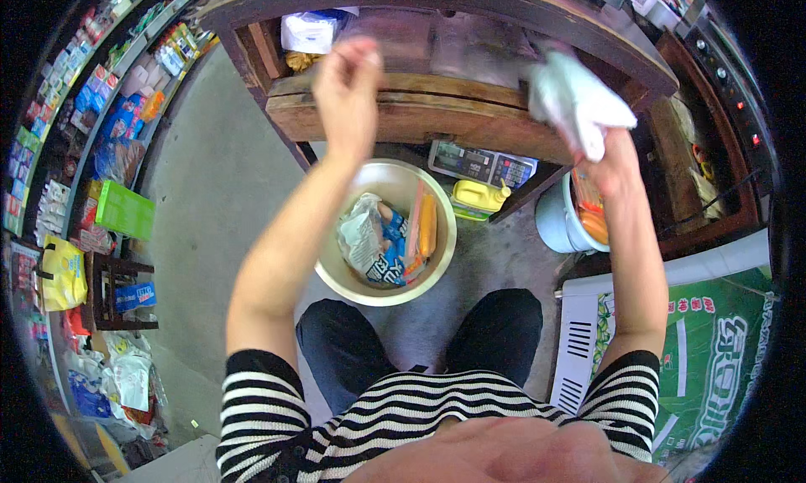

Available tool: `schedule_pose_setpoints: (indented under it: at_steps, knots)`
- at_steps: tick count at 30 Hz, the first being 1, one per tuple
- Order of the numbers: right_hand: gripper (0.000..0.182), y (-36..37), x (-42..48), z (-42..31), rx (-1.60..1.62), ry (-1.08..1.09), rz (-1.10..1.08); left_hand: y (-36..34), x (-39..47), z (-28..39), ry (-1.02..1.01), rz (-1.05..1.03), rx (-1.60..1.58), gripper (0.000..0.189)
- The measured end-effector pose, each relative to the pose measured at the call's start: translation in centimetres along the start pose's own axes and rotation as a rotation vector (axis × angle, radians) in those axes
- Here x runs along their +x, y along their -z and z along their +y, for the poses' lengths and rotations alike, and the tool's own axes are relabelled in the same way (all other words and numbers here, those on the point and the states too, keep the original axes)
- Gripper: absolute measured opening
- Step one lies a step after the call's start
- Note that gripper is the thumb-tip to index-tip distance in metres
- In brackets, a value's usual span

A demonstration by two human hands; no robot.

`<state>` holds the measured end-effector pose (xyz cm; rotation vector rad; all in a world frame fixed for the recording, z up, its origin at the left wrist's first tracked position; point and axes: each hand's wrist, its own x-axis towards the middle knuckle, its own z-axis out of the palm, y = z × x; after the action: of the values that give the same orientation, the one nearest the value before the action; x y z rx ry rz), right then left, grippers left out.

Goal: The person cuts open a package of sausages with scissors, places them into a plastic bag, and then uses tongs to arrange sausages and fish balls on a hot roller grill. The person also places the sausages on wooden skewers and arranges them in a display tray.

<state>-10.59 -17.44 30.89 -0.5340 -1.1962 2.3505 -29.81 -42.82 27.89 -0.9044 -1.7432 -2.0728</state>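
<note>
My right hand (607, 165) grips a white cloth (576, 102), blurred by motion, above the right end of the wooden drawer (403, 118). My left hand (349, 93) is raised over the drawer's left part with its fingers drawn together. It is blurred, and whether anything small is between the fingers cannot be seen. Inside the open drawer, a white plastic packet (308, 33) lies at the left, with clear plastic sheeting (478, 48) farther right. Below, on the floor between my feet and the desk, stands a metal basin (384, 297) holding plastic food packets (390, 244) and a pack of orange sausages (427, 225).
Under the desk are a digital scale (478, 162) and a yellow jug (478, 196). A light blue bucket (554, 222) with orange items stands at the right, near a green-and-white freezer (699, 357). Stocked shelves (94, 105) and a small dark stool (126, 294) line the left.
</note>
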Motion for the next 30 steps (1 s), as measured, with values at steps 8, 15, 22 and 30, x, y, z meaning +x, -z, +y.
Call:
schedule_pose_setpoints:
  at_steps: [8, 15, 22, 30]
  knots:
    - [0.041, -5.7, -8.1, 6.2, -0.708, -0.086, -0.458, -1.9, -10.7, 5.4, 1.074, -0.236, -1.081, 0.063]
    - [0.035, -3.2, 6.5, 1.5, -1.493, 0.815, 0.079, 2.9, -14.9, 5.6, 1.152, 0.052, -1.067, 0.054]
    - [0.074, -0.2, 19.6, -0.3, -1.840, 0.291, -0.046, 6.5, -19.6, 5.9, 1.174, 0.119, -1.065, 0.061]
    - [0.080, -0.5, 19.1, -1.1, -1.286, -0.066, -0.061, 7.2, -21.9, 5.5, 1.242, 0.120, -1.086, 0.058]
